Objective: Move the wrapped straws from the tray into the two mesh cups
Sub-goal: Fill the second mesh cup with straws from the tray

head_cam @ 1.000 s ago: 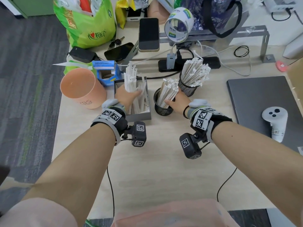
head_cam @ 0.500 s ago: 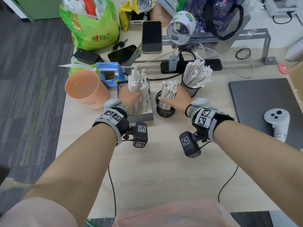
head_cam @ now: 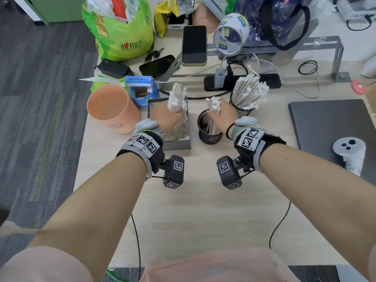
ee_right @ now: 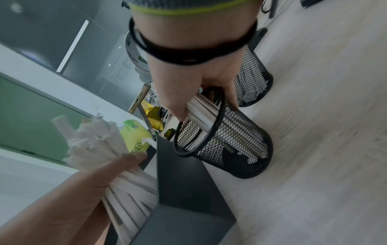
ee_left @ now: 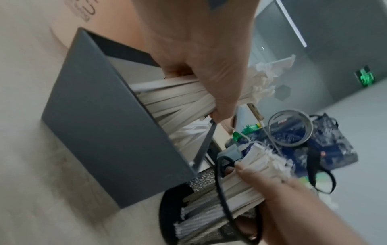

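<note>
On the pale wooden worktop (head_cam: 203,210), a grey square metal tray (head_cam: 177,144) stands just left of a black round mesh cup (head_cam: 209,137), with a second black mesh cup (head_cam: 242,110) just behind and to the right of the first. Over the tray, the left hand (head_cam: 166,117) is curled around a thick bundle of white paper-wrapped straws (head_cam: 176,98); the bundle's lower ends are inside the tray and its frayed tops stick up above the fist. From the left wrist view the fingers (ee_left: 222,92) wrap the bundle across its width, and more loose straws lie in the tray beneath. Beside it, the right hand (head_cam: 223,115) clasps a smaller bunch of wrapped straws (head_cam: 213,103) whose lower ends sit inside the nearer mesh cup, leaning against its rim; the right wrist view shows the thumb (ee_right: 178,102) pressed on them just above the rim. Farther back, the second cup is packed with a fan of wrapped straws (head_cam: 250,92) tilted to the right. An orange plastic cup (head_cam: 110,108) lies tipped toward the viewer left of the tray, a closed grey laptop (head_cam: 325,123) rests at the right, and a white handheld controller (head_cam: 350,151) sits on it.
</note>
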A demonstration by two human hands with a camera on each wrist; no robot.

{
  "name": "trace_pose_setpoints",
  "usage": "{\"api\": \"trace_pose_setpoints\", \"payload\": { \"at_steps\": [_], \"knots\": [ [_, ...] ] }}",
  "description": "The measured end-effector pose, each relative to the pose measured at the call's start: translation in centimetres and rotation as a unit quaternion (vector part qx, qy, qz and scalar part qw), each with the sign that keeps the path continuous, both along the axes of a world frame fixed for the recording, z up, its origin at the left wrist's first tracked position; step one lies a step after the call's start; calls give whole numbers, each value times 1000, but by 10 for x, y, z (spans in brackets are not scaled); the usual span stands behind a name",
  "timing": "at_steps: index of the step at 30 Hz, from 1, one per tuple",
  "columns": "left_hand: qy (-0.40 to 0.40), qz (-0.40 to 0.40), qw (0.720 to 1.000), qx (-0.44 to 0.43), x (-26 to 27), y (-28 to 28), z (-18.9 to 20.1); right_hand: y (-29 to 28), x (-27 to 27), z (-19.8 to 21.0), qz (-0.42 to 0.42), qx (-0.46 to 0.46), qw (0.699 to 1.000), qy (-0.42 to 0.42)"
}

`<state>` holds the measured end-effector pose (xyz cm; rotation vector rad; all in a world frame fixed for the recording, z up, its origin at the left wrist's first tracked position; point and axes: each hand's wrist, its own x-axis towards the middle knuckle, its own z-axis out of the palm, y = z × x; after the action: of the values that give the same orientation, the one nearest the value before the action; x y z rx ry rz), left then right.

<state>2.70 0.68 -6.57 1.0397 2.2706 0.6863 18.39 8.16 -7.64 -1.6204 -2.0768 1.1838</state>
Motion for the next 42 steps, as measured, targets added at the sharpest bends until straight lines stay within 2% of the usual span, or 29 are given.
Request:
{"api": "trace_pose_setpoints", "payload": {
  "at_steps": [2, 6, 10, 12, 18, 21, 26, 30, 32, 35, 38, 42],
  "knots": [
    [-7, 13, 1000, 5, -2, 2, -1, 0, 3, 0, -2, -6, 1000, 5],
    [-21, 15, 997, -68, -6, 1, -9, -1, 7, 1, 9, -11, 1000, 14],
    [-3, 52, 998, -35, -6, -4, -8, -3, 10, 3, -11, -4, 1000, 15],
    [34, 58, 996, -53, -6, -4, -9, -4, 11, 4, -24, 3, 999, 21],
    [70, 6, 990, -118, -5, -3, -7, -4, 17, 4, -18, -6, 999, 26],
    [51, 13, 993, -101, -5, -4, -10, -5, 19, 4, -13, 0, 1000, 21],
    [21, 76, 996, -47, -6, 0, -5, -5, 19, 6, -9, 12, 1000, -8],
    [47, 80, 992, -90, -2, -3, 0, -3, 14, 9, 7, 12, 998, -54],
    [45, 58, 996, -57, -2, -5, 3, -1, 14, 9, 21, 3, 998, -61],
    [20, 72, 997, 8, -10, -5, 8, -1, 14, 9, 23, 1, 998, -62],
    [50, 86, 995, -18, -10, -2, 16, -1, 13, 10, 23, 8, 997, -74],
    [79, 62, 994, -43, -7, -5, 19, 0, 14, 13, 32, 4, 995, -93]
  ]
}}
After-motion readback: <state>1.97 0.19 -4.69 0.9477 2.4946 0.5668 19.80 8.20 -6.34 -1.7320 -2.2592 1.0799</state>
